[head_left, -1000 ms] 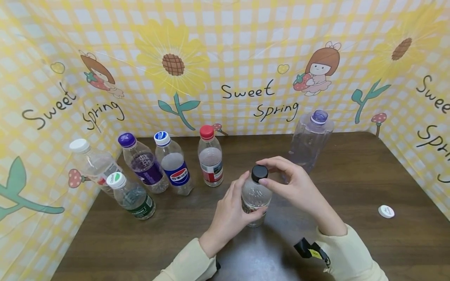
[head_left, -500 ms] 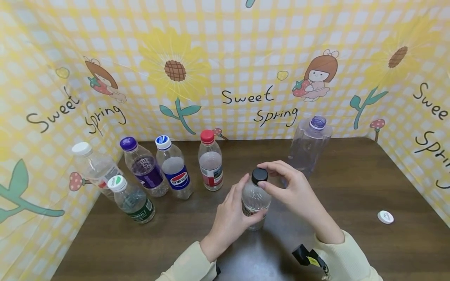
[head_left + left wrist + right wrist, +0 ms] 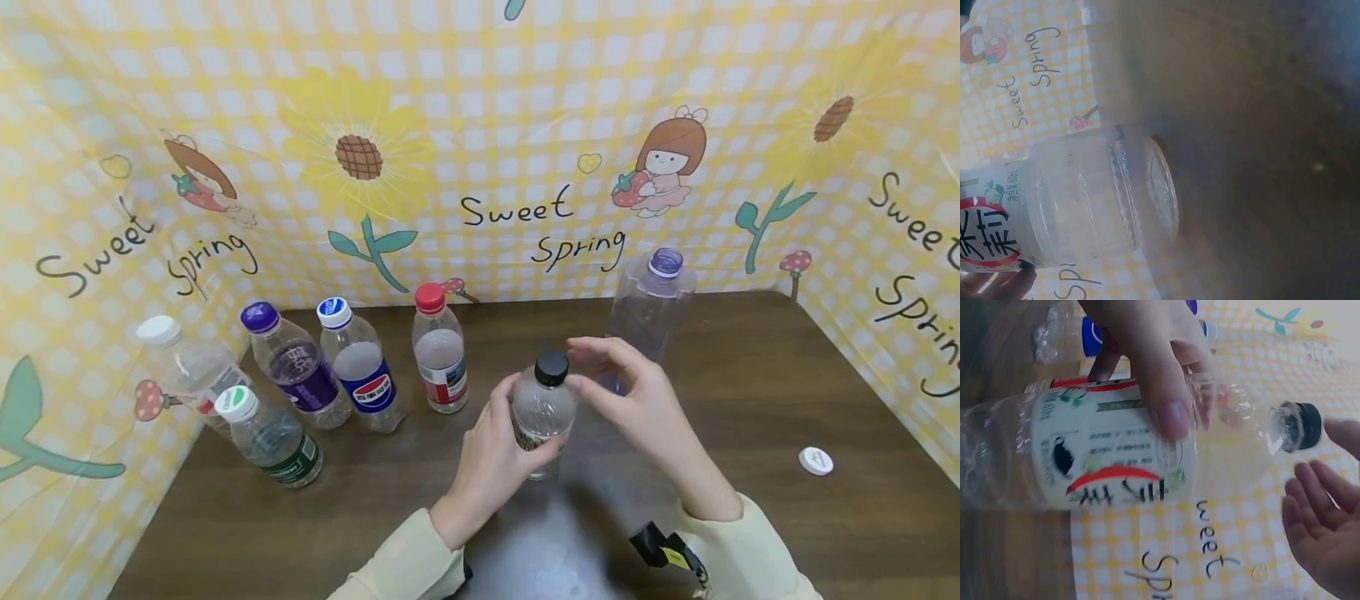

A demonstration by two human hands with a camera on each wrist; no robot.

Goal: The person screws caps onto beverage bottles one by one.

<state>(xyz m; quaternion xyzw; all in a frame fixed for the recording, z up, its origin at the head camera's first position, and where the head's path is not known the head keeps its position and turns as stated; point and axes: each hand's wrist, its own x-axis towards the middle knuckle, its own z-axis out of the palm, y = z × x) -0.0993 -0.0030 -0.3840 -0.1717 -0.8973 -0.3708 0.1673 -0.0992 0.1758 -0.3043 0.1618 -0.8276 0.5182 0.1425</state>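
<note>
A clear plastic bottle (image 3: 545, 412) with a black screw cap (image 3: 551, 368) stands about upright in front of me. My left hand (image 3: 491, 458) grips it round the body; in the right wrist view the thumb (image 3: 1172, 419) presses on its white, red and green label. My right hand (image 3: 637, 408) is beside the cap, its thumb and fingers spread around it. A small gap shows between those fingers and the cap in the right wrist view. The left wrist view shows the bottle's lower part (image 3: 1085, 194); its base is near the brown table (image 3: 1254, 187).
Several capped bottles stand on the left, among them a Pepsi bottle (image 3: 363, 375), a purple-capped bottle (image 3: 300, 375) and a red-capped bottle (image 3: 440, 358). A larger uncapped bottle (image 3: 648, 304) stands behind my right hand. On the right lies a loose white cap (image 3: 816, 461).
My right thumb and fingers were on the black cap in both earlier frames; now they have come off it and opened slightly to the right. The left hand keeps its grip on the bottle.
</note>
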